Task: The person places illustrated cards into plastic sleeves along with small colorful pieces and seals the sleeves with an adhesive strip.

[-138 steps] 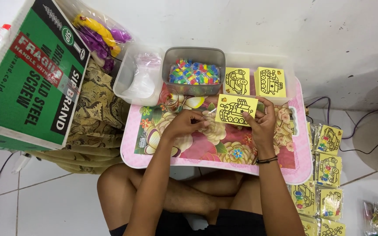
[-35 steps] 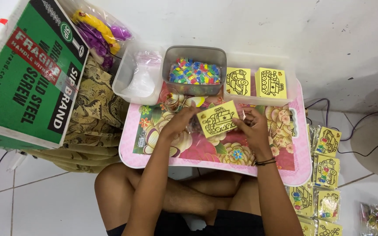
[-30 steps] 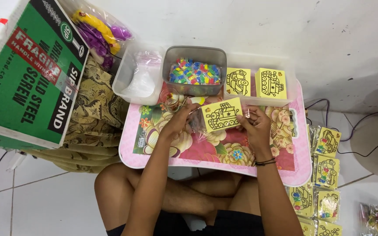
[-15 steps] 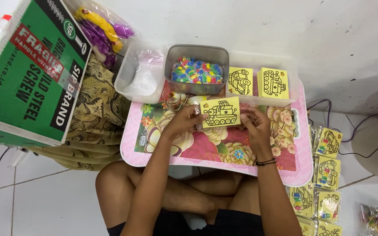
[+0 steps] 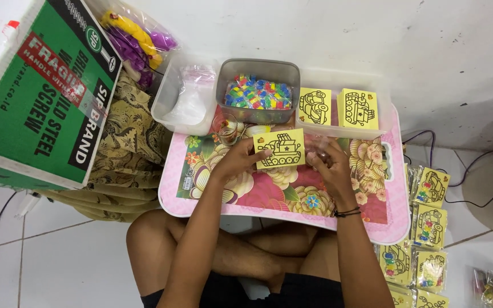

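Note:
My left hand point(image 5: 236, 162) pinches the left edge of a yellow card with a black line drawing of a tank point(image 5: 279, 149), held flat just above the pink floral lap table point(image 5: 372, 219). At the card's right edge my right hand point(image 5: 327, 166) has its fingers curled on what looks like a thin clear plastic sleeve point(image 5: 315, 144). A dark band circles my right wrist. Behind the card stand a grey tub of small colourful pieces point(image 5: 258, 93) and a clear tray holding two stacks of yellow drawing cards point(image 5: 338, 107).
A clear tub with plastic bags point(image 5: 185, 97) and a small glass cup point(image 5: 226, 126) sit at the table's back left. A big green cardboard box point(image 5: 41, 97) lies on patterned cloth point(image 5: 129, 148) to the left. Several bagged cards point(image 5: 426, 219) cover the floor at right, by cables.
The tank card went from tilted to level and shifted slightly left toward the tubs. My right hand slid off the card to its right edge.

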